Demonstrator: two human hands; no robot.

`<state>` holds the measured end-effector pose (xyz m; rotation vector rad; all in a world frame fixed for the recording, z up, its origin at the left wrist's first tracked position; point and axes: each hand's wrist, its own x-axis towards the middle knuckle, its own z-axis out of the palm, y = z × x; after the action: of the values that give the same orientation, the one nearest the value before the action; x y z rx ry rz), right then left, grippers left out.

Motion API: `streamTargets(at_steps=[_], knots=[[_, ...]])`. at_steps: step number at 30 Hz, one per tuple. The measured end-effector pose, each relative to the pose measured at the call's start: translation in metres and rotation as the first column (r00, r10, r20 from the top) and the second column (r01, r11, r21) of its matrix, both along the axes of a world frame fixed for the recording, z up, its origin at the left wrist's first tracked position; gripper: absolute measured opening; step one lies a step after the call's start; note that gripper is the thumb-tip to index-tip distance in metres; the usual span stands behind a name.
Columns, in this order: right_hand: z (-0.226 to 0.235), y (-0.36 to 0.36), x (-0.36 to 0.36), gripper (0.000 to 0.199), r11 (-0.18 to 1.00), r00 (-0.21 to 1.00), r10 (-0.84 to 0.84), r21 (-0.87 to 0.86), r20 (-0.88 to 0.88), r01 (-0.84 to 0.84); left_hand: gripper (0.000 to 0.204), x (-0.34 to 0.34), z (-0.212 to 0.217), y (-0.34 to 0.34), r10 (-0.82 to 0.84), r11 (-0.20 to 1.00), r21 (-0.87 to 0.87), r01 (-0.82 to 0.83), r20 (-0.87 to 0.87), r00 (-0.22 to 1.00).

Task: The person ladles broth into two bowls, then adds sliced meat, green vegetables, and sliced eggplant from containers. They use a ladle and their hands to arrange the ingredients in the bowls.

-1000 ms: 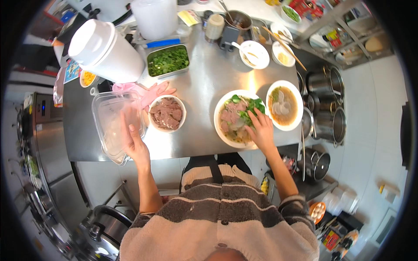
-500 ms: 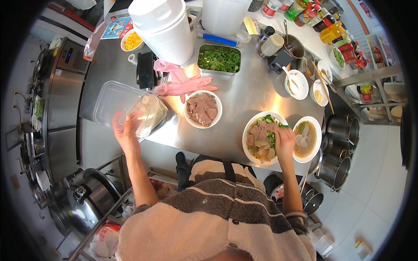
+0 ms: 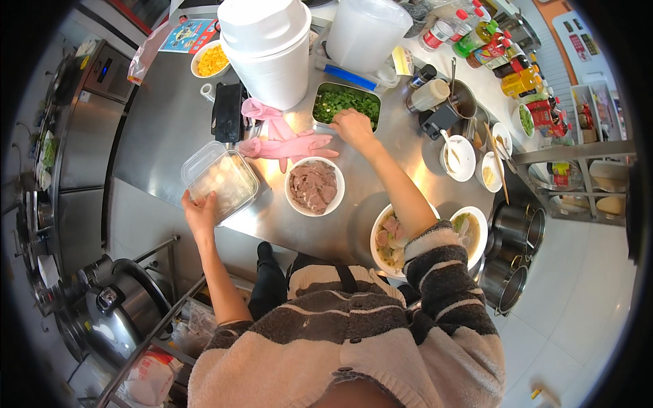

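Observation:
My right hand (image 3: 354, 128) reaches into the near side of a metal tray of chopped green herbs (image 3: 348, 102), its fingertips pinched down among the greens. Its forearm passes over a soup bowl (image 3: 375, 239) holding sliced meat and broth, hiding part of it. My left hand (image 3: 200, 214) is closed at the near left corner of a clear plastic container (image 3: 238, 182) with pale contents, gripping the edge of its clear lid (image 3: 193, 163), which lies askew over it. Between my hands stands a white bowl of sliced cooked meat (image 3: 314, 187).
A second soup bowl (image 3: 475, 224) is partly behind my right sleeve. Pink rubber gloves (image 3: 292, 144), a black box (image 3: 226, 112) and stacked white tubs (image 3: 269, 61) stand farther back. Small white bowls (image 3: 461, 160), chopsticks (image 3: 498, 163) and several bottles (image 3: 473, 41) are at the right.
My right hand has gone from the soup bowl, where it was at the meat, up and left into the herb tray. My left hand has drawn the lid rightward over the container.

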<state>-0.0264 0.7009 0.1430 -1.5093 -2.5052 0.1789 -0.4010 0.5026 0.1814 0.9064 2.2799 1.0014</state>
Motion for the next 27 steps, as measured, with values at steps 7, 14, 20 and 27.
streamTargets(at_steps=[7, 14, 20, 27], knots=[[-0.027, -0.009, 0.012, 0.014, 0.967, 0.990, 0.120, 0.216, 0.072, -0.133, 0.053, -0.003, -0.006, -0.012, 0.046, 0.977, 0.181, -0.110, 0.327, 0.944], [-0.002, -0.043, 0.044, 0.014, 0.996, 0.988, 0.022, -0.086, -0.151, -0.035, 0.038, 0.026, 0.028, -0.001, -0.060, 0.890, 0.368, -0.268, 0.680, 0.731], [0.018, -0.040, 0.046, 0.022, 0.964, 0.991, 0.082, 0.259, -0.103, -0.053, 0.042, 0.136, 0.033, 0.017, -0.249, 0.869, 0.479, -0.124, 0.641, 0.726], [0.009, -0.033, 0.063, 0.049, 0.999, 0.992, -0.024, -0.036, -0.124, 0.019, 0.041, 0.229, 0.019, -0.045, -0.420, 0.907, 0.391, 0.158, 0.870, 0.259]])
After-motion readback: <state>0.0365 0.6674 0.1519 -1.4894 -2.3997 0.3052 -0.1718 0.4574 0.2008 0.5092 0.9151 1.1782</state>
